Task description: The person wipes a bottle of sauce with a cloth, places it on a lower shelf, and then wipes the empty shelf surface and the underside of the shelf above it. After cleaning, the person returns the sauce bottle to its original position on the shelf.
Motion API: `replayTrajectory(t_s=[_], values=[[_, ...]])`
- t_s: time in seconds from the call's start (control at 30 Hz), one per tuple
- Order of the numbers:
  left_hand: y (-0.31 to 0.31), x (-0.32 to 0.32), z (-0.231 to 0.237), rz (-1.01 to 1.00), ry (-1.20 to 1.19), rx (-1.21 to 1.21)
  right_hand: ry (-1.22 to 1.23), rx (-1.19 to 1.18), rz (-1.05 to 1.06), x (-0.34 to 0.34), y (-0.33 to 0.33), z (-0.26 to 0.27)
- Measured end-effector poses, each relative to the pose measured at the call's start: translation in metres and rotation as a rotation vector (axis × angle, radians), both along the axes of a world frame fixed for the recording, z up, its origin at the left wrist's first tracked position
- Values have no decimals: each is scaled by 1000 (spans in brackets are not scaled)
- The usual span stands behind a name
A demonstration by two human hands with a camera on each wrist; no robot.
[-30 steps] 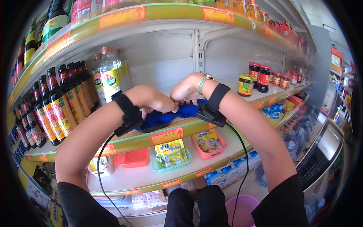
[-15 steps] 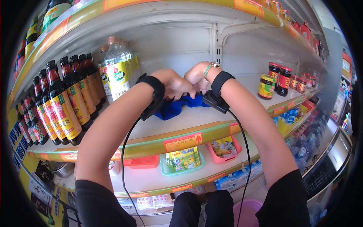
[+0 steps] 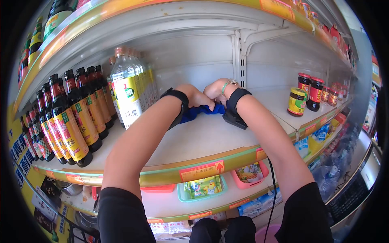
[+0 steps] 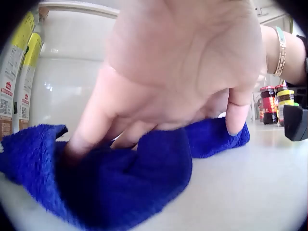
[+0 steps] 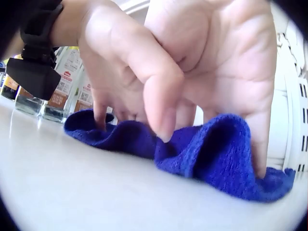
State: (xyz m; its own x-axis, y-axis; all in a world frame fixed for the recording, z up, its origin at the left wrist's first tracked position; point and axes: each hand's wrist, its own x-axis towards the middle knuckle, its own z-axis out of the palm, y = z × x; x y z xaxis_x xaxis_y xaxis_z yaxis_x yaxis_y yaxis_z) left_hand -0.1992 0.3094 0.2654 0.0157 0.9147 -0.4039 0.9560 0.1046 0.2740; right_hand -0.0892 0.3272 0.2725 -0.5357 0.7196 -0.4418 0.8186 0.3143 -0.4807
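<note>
A crumpled blue cloth (image 3: 189,116) lies on the white middle shelf. My left hand (image 3: 197,98) and right hand (image 3: 216,90) are side by side on it, touching or nearly so. In the left wrist view, the fingers of my left hand (image 4: 178,62) reach down and press into the folds of the cloth (image 4: 125,178). The right wrist view shows my right hand (image 5: 231,62) with extended fingers pressing the same cloth (image 5: 221,154), and the left thumb in front of it. Some fingertips are hidden in the folds.
Dark sauce bottles (image 3: 67,131) and clear vinegar bottles (image 3: 129,89) stand at the left of the shelf. Jars (image 3: 297,102) stand at the right. An upper shelf edge (image 3: 178,18) runs overhead; below are baskets (image 3: 202,199) with packets.
Both hands and the cloth have moved from near the shelf's front edge to farther back on it. The head view has shifted, bringing the left-hand bottles closer.
</note>
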Motion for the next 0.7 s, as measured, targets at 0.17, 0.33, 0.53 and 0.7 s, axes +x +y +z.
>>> replayTrajectory(t_s=[0.17, 0.33, 0.53, 0.7], values=[[-6, -1, -9, 66, 3, 298, 57, 195, -213, 2, 37, -19], [27, -16, -22, -27, -18, 310, -72, 494, -156, 2, 27, -21], [45, -27, -28, -138, 135, 297, -96, 425, -137, -1, 40, -26], [37, -22, -28, -107, 178, 346, -193, 490, -168, 7, -8, -8]])
